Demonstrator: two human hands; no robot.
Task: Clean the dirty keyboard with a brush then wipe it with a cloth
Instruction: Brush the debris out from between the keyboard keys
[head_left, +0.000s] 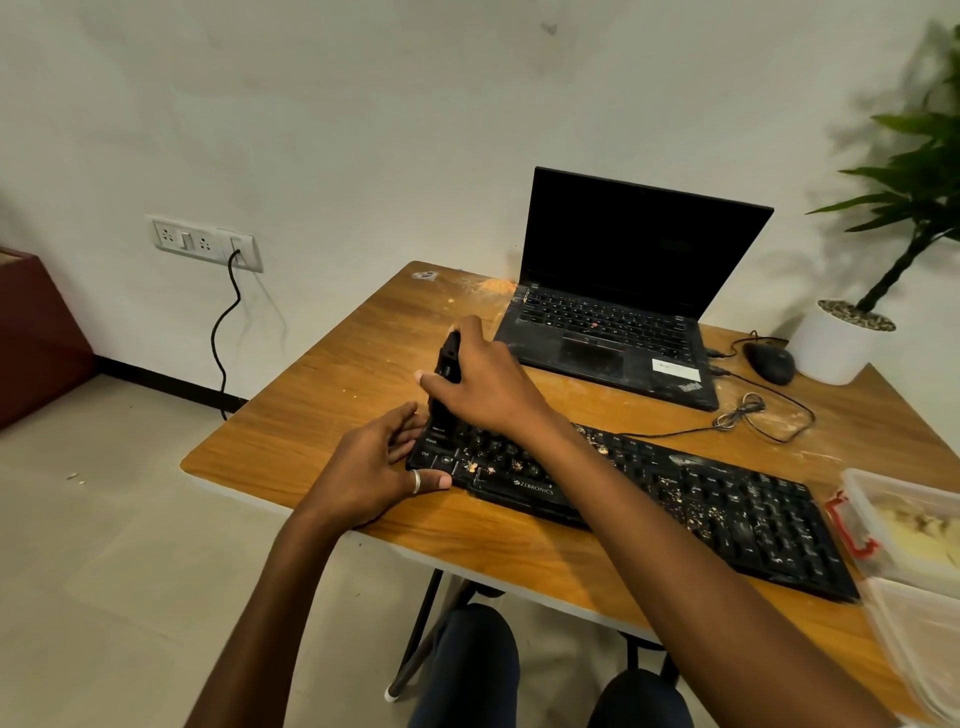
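A black keyboard strewn with pale crumbs lies slanted across the front of the wooden table. My right hand reaches across it and grips a black brush, held upright with its lower end on the keys at the keyboard's left end. My left hand, with a ring on the thumb, holds the keyboard's left edge, thumb along the front and fingers at the side. No cloth is in view.
An open black laptop stands at the back of the table, with a mouse and its coiled cable to the right. A white plant pot sits at the back right. Clear plastic containers are at the right edge. Crumbs dust the table.
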